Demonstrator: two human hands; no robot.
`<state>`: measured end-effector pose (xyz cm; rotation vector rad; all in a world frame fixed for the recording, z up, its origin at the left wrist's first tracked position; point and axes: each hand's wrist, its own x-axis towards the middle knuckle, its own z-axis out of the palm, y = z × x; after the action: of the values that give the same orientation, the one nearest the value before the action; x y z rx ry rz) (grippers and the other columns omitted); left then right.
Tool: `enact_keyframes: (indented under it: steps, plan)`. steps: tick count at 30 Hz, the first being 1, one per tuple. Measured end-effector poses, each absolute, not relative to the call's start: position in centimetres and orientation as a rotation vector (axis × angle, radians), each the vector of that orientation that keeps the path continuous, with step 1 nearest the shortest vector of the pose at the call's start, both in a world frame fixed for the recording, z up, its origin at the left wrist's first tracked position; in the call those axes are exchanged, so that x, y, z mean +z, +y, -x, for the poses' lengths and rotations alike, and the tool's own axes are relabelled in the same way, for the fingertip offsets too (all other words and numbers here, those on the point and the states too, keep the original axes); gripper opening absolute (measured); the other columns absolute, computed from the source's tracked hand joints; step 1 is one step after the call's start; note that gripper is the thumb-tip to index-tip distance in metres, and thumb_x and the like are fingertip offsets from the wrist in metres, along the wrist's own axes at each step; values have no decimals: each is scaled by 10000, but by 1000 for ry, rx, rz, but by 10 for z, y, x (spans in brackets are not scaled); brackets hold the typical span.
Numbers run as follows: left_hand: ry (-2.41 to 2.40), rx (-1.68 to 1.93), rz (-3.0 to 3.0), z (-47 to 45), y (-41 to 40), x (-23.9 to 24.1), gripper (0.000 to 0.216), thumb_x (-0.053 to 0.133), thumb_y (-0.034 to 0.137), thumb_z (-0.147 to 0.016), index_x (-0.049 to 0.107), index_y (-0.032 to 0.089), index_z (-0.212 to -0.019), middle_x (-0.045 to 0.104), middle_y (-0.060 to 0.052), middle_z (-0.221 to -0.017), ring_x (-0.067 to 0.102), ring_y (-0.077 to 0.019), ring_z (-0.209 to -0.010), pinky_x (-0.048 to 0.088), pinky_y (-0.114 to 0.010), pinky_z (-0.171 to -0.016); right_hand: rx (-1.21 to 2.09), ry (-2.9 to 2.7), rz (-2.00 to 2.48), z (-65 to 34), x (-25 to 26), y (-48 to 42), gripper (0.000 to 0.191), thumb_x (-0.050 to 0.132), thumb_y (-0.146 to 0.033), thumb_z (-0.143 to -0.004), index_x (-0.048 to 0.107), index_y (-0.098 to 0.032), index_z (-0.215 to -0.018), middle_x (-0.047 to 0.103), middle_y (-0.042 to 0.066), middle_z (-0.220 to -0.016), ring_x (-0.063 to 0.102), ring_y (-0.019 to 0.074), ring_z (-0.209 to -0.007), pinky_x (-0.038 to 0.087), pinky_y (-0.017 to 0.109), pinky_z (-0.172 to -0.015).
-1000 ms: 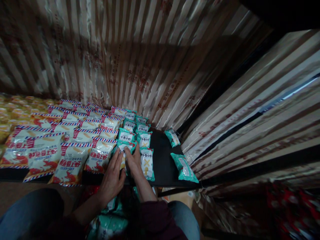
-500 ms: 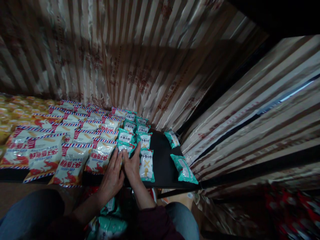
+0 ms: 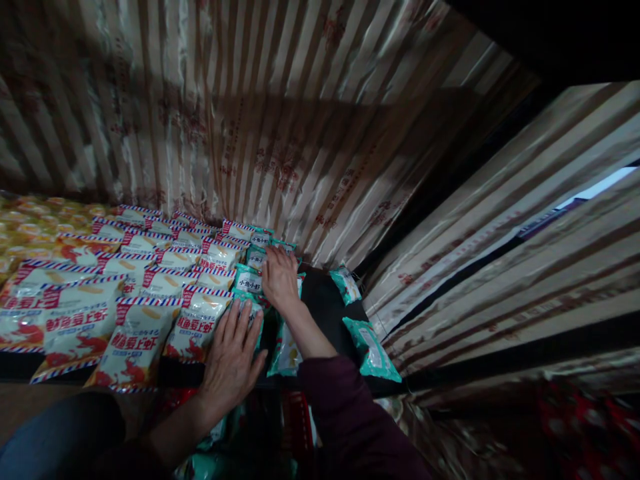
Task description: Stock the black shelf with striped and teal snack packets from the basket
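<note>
Small teal snack bags [image 3: 248, 283] stand in two short rows on a black shelf [image 3: 327, 310]. My left hand [image 3: 231, 357] lies with spread fingers against the front bag of the left teal row. Farther back, my right hand [image 3: 281, 277] reaches over the right row, its fingers stretched out onto the bags there; it hides much of that row. Under my right forearm, a teal bag [image 3: 287, 350] leans at the shelf's front. White snack bags with striped edges [image 3: 134, 340] stand in rows directly left of the teal ones.
Two more teal bags, one at the back [image 3: 346, 285] and one nearer [image 3: 371, 348], lie along the right end of the shelf. Yellow packs [image 3: 30, 223] fill the far left. Striped curtain [image 3: 280, 153] hangs behind and to the right. Red packages [image 3: 580, 427] sit low at right.
My right hand has moved from beside my left hand to farther back over the right teal row. The front bag of that row now leans tilted. My left hand's fingers have spread.
</note>
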<state>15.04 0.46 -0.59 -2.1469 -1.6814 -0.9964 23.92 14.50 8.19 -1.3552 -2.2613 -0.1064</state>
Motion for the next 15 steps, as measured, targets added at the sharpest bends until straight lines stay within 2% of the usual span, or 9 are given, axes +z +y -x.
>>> enact_keyframes:
  steps: [2, 6, 11, 15]
  plan:
    - [-1710, -1009, 2146, -151, 8, -5, 663, 549, 430, -831, 389, 159, -1414, 288, -169, -1522, 152, -380, -1426, 243, -540, -1110, -153, -2389, 1424, -237, 90, 172, 406, 373, -194, -927, 511, -133, -1304, 549, 126, -1344, 364, 255, -1356, 123, 481, -1152]
    - [-1733, -1020, 2137, -151, 16, -11, 648, 566, 430, -818, 425, 174, -1395, 326, -148, -1509, 180, -365, -1422, 202, -536, -1130, -160, -2586, 1568, -229, 87, 212, 442, 397, -157, -893, 487, -144, -1326, 583, 146, -1299, 372, 268, -1350, 101, 498, -1139]
    - [-1742, -1025, 2138, -151, 22, -16, 638, 575, 396, -812, 424, 192, -1397, 350, -120, -1503, 199, -343, -1422, 158, -527, -1147, -76, -2656, 1662, -221, 74, 238, 338, 452, -162, -856, 621, -175, -1149, 693, 143, -1074, 573, 298, -1134, 136, 568, -1092]
    - [-1726, -1035, 2147, -152, 24, -16, 635, 582, 366, -805, 426, 193, -1396, 355, -104, -1503, 203, -339, -1421, 139, -517, -1152, -31, -2647, 1661, -221, 69, 246, 366, 464, -150, -847, 615, -223, -1173, 663, 109, -1166, 553, 276, -1164, 128, 556, -1100]
